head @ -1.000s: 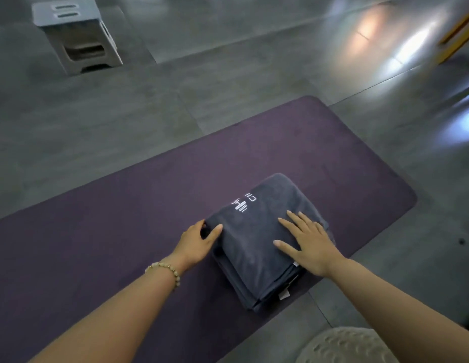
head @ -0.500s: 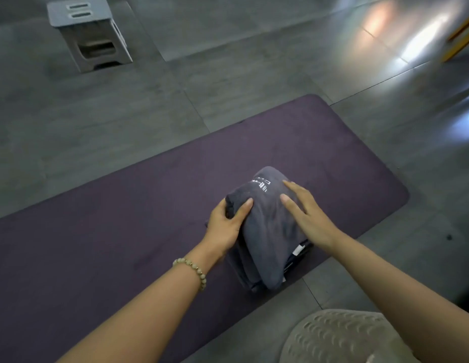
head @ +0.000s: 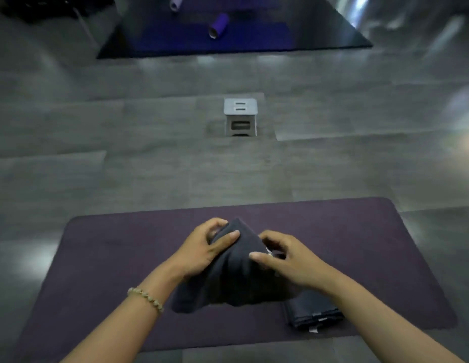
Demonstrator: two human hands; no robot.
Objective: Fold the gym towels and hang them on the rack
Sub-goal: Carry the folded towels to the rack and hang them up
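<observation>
So the grey floor (head: 149, 174) is taking up most of what I'm seeing, with a dark purple yoga mat (head: 123, 258) lying across it right in front of the person. Further back there's a second darker mat (head: 254, 43) with a purple foam roller (head: 218, 25) sitting on it, and a small grey step stool (head: 240, 116) is standing between the two mats.

The person is holding a dark grey folded towel (head: 236, 279) up off the yoga mat with both hands. The left hand (head: 204, 247) is gripping the upper left edge, thumb lying over the top and fingers curled behind. The right hand (head: 285, 258) is pinching the right side, thumb on the front of the cloth. So both grips are closed on the same towel, and its lower part is drooping loose toward the mat.

Just beside it, under the right forearm, another folded towel (head: 313, 313) is lying flat near the mat's front edge. There's also a beaded bracelet (head: 146, 299) on the left wrist.

My guess is the folding is done on this one and it's being picked up for carrying. No rack is showing anywhere, so the next move probably needs the person getting up and keeping the fold from falling open on the way.
</observation>
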